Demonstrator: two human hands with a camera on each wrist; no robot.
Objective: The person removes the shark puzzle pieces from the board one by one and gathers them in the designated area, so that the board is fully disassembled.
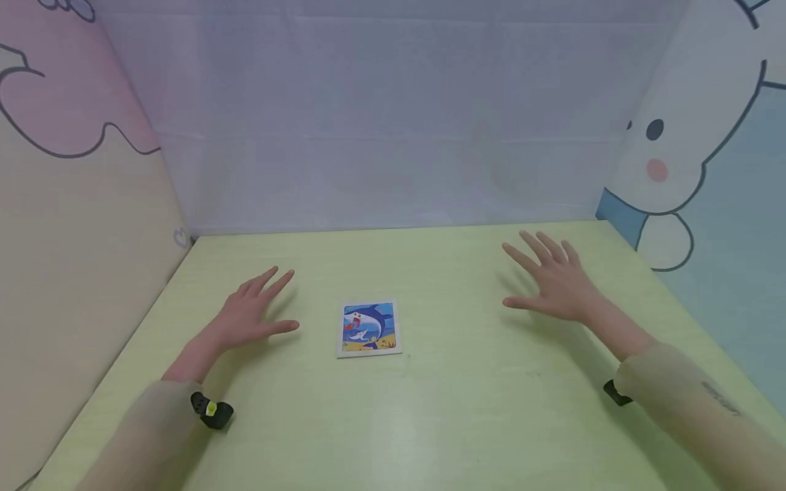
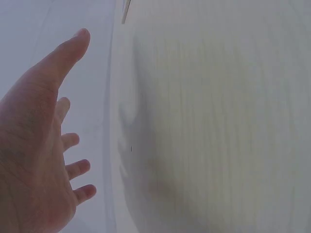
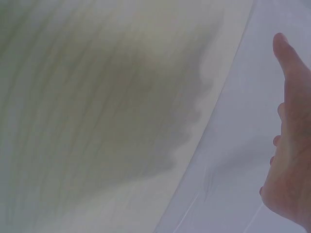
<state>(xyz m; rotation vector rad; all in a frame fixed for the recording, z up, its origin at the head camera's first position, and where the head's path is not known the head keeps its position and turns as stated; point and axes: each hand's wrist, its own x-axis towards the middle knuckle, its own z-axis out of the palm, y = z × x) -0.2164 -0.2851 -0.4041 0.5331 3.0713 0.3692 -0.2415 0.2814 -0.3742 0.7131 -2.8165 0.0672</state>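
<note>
A square picture tile (image 1: 368,328) with a white border lies flat on the table, showing a blue shark and a smaller white sea animal over yellow sand. My left hand (image 1: 254,314) hovers to its left, thumb and fingers spread, with nothing in it. Farther off on the other side, my right hand (image 1: 555,283) is held above the table, its fingers splayed and likewise holding nothing. In the left wrist view a thin edge (image 2: 126,10) of a flat thing shows at the top. The right wrist view has only the hand, its shadow, the table and the wall covering.
The pale yellow-green table (image 1: 442,409) reaches back to a white cloth (image 1: 393,123). Printed panels stand at both sides, a pink and cream one (image 1: 80,225) on the left and a blue one with a cartoon animal (image 1: 737,204) on the right.
</note>
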